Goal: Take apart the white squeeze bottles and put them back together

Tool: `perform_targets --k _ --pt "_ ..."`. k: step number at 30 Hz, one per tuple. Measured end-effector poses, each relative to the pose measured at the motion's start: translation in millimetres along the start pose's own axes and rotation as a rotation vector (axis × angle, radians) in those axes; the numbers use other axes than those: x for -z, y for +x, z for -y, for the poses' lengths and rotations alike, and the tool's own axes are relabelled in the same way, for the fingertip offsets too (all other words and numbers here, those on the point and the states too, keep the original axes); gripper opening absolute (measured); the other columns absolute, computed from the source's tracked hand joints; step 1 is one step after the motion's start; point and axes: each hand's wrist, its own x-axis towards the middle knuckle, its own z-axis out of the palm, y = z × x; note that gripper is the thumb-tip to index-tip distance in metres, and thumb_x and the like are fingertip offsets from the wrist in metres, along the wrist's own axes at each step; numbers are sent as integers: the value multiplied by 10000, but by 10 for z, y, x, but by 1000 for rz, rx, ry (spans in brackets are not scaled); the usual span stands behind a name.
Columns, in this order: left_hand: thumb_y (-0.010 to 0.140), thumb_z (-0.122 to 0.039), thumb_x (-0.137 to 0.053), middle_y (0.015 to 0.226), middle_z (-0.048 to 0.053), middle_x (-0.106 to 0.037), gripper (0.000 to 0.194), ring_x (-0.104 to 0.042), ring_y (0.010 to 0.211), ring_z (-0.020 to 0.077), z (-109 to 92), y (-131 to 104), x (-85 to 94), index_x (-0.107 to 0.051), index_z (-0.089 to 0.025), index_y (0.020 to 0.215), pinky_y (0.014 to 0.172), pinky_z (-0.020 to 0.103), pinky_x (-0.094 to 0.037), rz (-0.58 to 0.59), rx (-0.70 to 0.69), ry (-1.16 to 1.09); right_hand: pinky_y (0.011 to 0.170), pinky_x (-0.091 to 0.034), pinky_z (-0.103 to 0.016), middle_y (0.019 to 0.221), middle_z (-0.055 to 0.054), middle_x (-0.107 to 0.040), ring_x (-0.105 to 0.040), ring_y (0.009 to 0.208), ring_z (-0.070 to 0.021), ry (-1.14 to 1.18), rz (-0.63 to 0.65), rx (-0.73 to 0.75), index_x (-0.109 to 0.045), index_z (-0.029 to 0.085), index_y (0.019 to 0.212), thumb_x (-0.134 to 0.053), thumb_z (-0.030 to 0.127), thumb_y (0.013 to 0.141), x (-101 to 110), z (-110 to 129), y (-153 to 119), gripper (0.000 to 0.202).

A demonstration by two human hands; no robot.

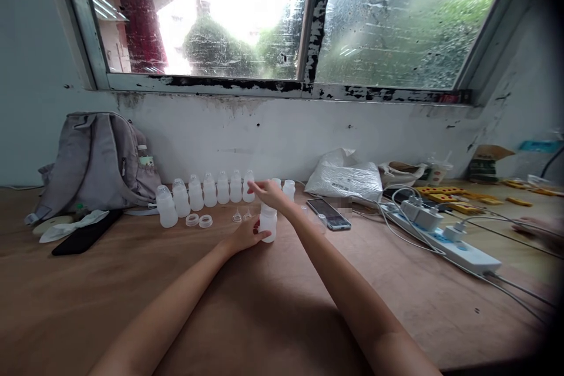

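My left hand (247, 234) is wrapped round the lower part of a frosted white baby bottle (268, 224), which stands upright on the table. My right hand (265, 191) is above this bottle, its fingers bent together and pointing left. The fingertips overlap a capped baby bottle (249, 192) at the end of the back row; what they pinch, if anything, is hidden. More capped bottles (209, 191) line up to the left. Before them lie two white collar rings (205, 221) and clear bottle teats (237, 216). Uncapped bottles (289, 190) stand behind my right wrist.
A phone (329, 214) lies to the right with a clear cap (321, 223) by it. Beyond are a plastic bag (346, 179) and a power strip (458, 249) with cables. A grey backpack (94, 158) and black case (87, 234) are left. Another person's hand (540, 228) shows far right.
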Motion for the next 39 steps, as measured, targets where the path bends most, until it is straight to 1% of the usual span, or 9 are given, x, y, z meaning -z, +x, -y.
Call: perform_targets --k 3,6,14,22,28,31,34,36,39 --pt "696 -316 -585 974 53 -581 395 -554 860 195 39 7 -33 -489 -199 1061 766 331 -453 -8 -6 -50 582 -370 -190 695 -36 -631 -546 669 -136 -75 206 -54 -653 162 684 -358 341 817 -14 -43 5 370" --pt "685 -285 -604 1007 63 -577 426 -548 900 204 55 11 -39 -484 -196 1083 801 354 -441 1 -8 -92 606 -386 -205 798 -56 -642 -557 734 -158 -148 292 -110 -660 172 726 -379 268 794 -11 -99 47 304" --pt "679 -264 -610 1009 58 -580 436 -543 913 210 39 18 -25 -493 -207 1095 788 358 -445 20 17 -112 544 -417 -281 858 -90 -633 -564 742 -235 -216 397 -197 -664 192 697 -497 228 695 -17 -102 165 171" --pt "700 -282 -585 969 60 -589 384 -555 884 204 93 28 -45 -496 -197 1064 771 353 -453 25 -15 -97 539 -411 -258 777 -83 -633 -567 699 -206 -331 374 -143 -644 174 700 -469 267 736 -14 -17 90 202" --pt "688 -314 -599 1024 52 -574 397 -540 923 198 59 22 -48 -486 -213 1055 792 332 -443 16 7 -136 625 -412 -278 836 -113 -633 -564 792 -229 -444 270 -124 -635 159 805 -460 254 743 -71 -19 63 208" --pt "670 -344 -611 936 48 -589 372 -550 859 193 74 22 -54 -508 -201 998 768 327 -443 0 30 -110 659 -400 -309 888 -140 -620 -543 857 -263 -501 192 -135 -629 140 807 -469 231 729 -116 -21 39 199" --pt "649 -378 -619 820 31 -582 347 -544 781 179 79 16 -47 -526 -190 925 735 316 -436 -38 54 -40 689 -377 -301 893 -140 -614 -525 889 -250 -529 95 -101 -618 138 783 -405 247 783 -143 -8 -18 240" --pt "650 -404 -608 767 13 -566 331 -534 729 163 61 7 -31 -525 -188 888 704 304 -432 -39 62 19 664 -365 -273 824 -117 -618 -532 835 -216 -516 -2 -43 -602 144 734 -341 264 823 -167 -5 -71 301" --pt "667 -446 -570 693 -12 -534 312 -512 647 142 13 -5 1 -516 -179 821 644 285 -422 -28 76 156 582 -339 -242 679 -68 -583 -516 681 -163 -444 -245 41 -549 156 656 -293 271 847 -241 -30 -164 339"
